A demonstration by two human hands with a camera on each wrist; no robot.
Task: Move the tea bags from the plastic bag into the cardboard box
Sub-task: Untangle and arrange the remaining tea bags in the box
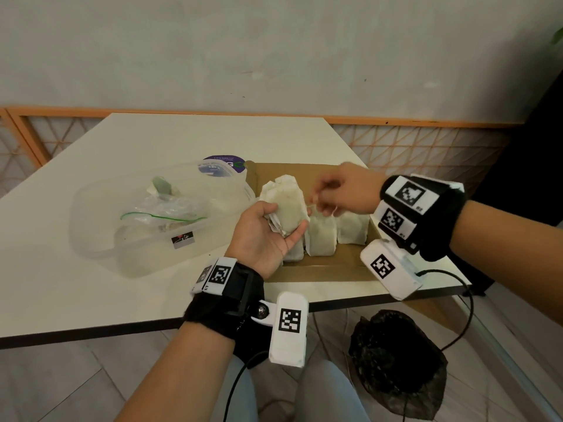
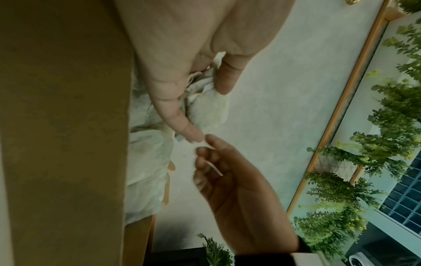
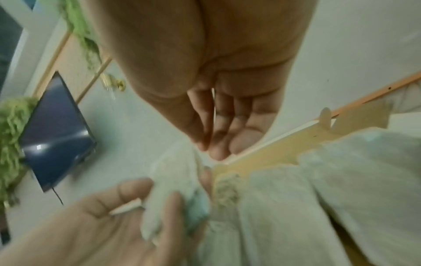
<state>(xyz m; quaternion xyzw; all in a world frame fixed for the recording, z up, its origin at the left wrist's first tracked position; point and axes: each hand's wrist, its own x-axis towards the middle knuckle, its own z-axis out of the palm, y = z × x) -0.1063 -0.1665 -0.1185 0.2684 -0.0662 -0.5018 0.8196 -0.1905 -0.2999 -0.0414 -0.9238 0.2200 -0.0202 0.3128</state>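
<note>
A white table holds an open cardboard box with tea bags standing inside, beside a crumpled plastic bag. Above the box, the left hand cups a bunch of tea bags; the right hand pinches a thin string. The bags look light, soft and tearable, best held by the body.

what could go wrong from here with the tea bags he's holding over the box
The left hand cups several tea bags loosely, palm up, so one could slip off and land outside the cardboard box. The right hand pinches a thin string; a tug could tear a bag or drag out the whole bunch. The bags already standing in the box could be knocked over.
</note>
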